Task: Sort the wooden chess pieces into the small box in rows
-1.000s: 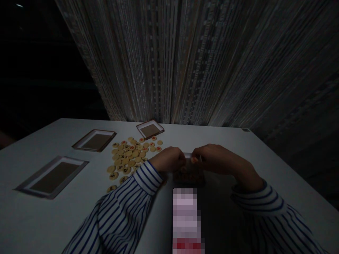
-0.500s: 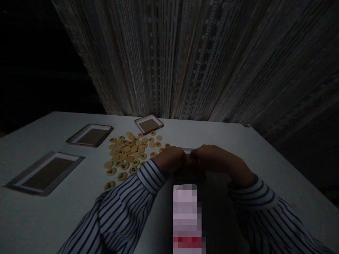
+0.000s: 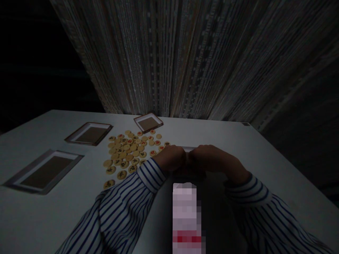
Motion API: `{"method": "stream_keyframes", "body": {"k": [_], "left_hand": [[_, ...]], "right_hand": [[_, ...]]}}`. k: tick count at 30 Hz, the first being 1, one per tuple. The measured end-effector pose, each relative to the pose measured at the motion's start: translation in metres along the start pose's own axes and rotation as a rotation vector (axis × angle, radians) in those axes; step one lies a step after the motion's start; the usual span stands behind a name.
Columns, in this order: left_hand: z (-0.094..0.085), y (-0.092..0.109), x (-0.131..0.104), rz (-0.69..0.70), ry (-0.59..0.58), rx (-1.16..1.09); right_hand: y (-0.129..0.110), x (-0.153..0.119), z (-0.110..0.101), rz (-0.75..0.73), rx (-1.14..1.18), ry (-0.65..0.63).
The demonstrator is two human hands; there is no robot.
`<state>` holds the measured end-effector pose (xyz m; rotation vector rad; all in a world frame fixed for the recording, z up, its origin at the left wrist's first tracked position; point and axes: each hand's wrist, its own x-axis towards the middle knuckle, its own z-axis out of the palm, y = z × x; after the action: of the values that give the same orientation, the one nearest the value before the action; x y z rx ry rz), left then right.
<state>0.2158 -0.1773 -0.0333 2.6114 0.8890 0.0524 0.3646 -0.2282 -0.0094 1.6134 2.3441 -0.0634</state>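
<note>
Blue-striped sleeves point(image 3: 124, 208) slant inward, hands point(image 3: 172, 158) point(image 3: 213, 158) apparently curled.

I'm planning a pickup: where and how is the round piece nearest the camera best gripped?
Pinch the round piece by opposite edges of its rim, likely best from above and its left: it lies flat, apart from the other pieces, while the striped left sleeve crowds its near right.
</note>
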Motion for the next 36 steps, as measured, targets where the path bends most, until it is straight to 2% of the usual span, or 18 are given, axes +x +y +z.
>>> {"method": "stream_keyframes", "body": {"k": [10, 22, 36], "left_hand": [[-0.0021, 0.0032, -0.0017, -0.002, -0.003, -0.006], [-0.001, 0.0009, -0.0001, 0.021, -0.009, 0.042], [-0.0039, 0.0046, -0.0005, 0.023, -0.044, 0.085]], "right_hand": [[0.0042, 0.0, 0.0027, -0.005, 0.02, 0.017], [0.0007, -0.0009, -0.002, -0.021, 0.04, -0.05], [0.0001, -0.0028, -0.0037, -0.054, 0.057, -0.052]]}}
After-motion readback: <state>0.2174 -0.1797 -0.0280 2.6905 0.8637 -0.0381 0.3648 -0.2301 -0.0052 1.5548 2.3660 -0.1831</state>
